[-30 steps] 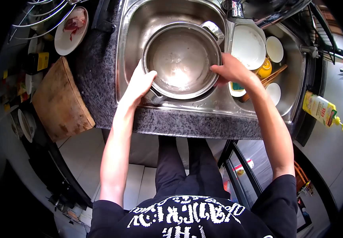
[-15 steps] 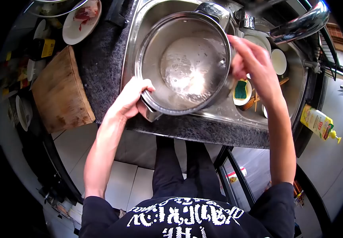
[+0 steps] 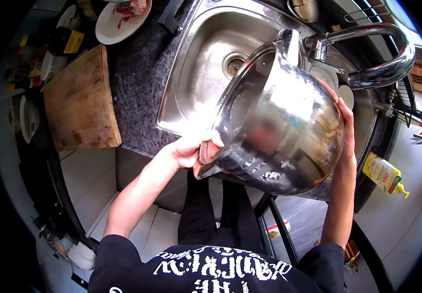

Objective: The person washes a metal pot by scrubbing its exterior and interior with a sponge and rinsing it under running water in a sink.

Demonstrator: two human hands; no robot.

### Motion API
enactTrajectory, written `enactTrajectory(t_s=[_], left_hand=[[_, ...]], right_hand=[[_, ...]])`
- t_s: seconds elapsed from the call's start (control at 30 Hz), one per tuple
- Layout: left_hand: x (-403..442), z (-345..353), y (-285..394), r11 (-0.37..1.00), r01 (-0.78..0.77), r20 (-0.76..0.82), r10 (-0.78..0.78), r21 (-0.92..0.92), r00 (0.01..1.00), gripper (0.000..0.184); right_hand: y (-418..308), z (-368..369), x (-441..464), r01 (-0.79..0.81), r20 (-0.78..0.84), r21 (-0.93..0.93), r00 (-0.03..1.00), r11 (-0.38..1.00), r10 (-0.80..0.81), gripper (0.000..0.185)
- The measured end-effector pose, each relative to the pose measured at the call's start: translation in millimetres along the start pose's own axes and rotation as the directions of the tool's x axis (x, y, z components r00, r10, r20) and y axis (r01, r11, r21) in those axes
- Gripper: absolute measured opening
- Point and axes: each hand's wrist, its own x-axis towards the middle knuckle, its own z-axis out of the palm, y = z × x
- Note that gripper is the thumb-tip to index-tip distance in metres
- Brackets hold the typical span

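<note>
A large shiny steel pot (image 3: 289, 132) is tipped on its side above the sink, its mouth facing left over the left basin (image 3: 203, 63). My left hand (image 3: 194, 149) is closed round the pot's near side handle. At the far right, my right hand (image 3: 346, 124) lies against the pot's base and supports it; part of its fingers is hidden behind the pot. The pot's other handle (image 3: 290, 46) points toward the tap. Only a little of the pot's inside shows, so I cannot tell whether any liquid is in it.
A chrome tap (image 3: 387, 73) arches over the right basin, where white dishes (image 3: 324, 77) lie partly hidden by the pot. On the left are a wooden chopping board (image 3: 81, 102) and a plate with raw meat (image 3: 116, 30). A yellow pump bottle (image 3: 383, 173) stands at right.
The pot has gone from upright to tipped over, its mouth turned left and its base right. My right hand has moved from beside the rim to the base. My left hand still holds the handle.
</note>
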Motion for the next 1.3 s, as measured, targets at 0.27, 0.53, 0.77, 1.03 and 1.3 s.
enactTrajectory(t_s=[0.27, 0.53, 0.77, 1.03, 1.3], left_hand=[[12.0, -3.0, -15.4, 0.986, 0.118, 0.241, -0.087, -0.12, 0.967, 0.055], [21.3, -18.3, -24.6, 0.977, 0.202, 0.32, -0.172, -0.063, 0.931, 0.046], [26.0, -29.1, -17.1, 0.945, 0.327, 0.475, -0.285, -0.006, 0.832, 0.046], [9.4, -15.6, -4.7, 0.921, 0.383, 0.441, -0.317, -0.068, 0.84, 0.051], [-41.7, 39.9, 23.9, 0.926, 0.064, -0.127, -0.017, 0.372, 0.992, 0.04]], right_hand=[[-21.2, 3.1, 2.2, -0.116, -0.076, -0.138, 0.991, 0.984, 0.106, 0.057], [-35.1, 8.2, 10.7, -0.248, -0.121, -0.124, 0.965, 0.961, 0.233, 0.055], [-33.5, -4.5, 12.7, -0.322, -0.18, -0.184, 0.94, 0.929, 0.29, 0.056], [-29.0, -3.0, 6.7, -0.365, -0.143, -0.154, 0.928, 0.918, 0.345, 0.062], [10.1, -9.4, 4.9, -0.342, -0.127, 0.029, 0.931, 0.939, 0.343, 0.055]])
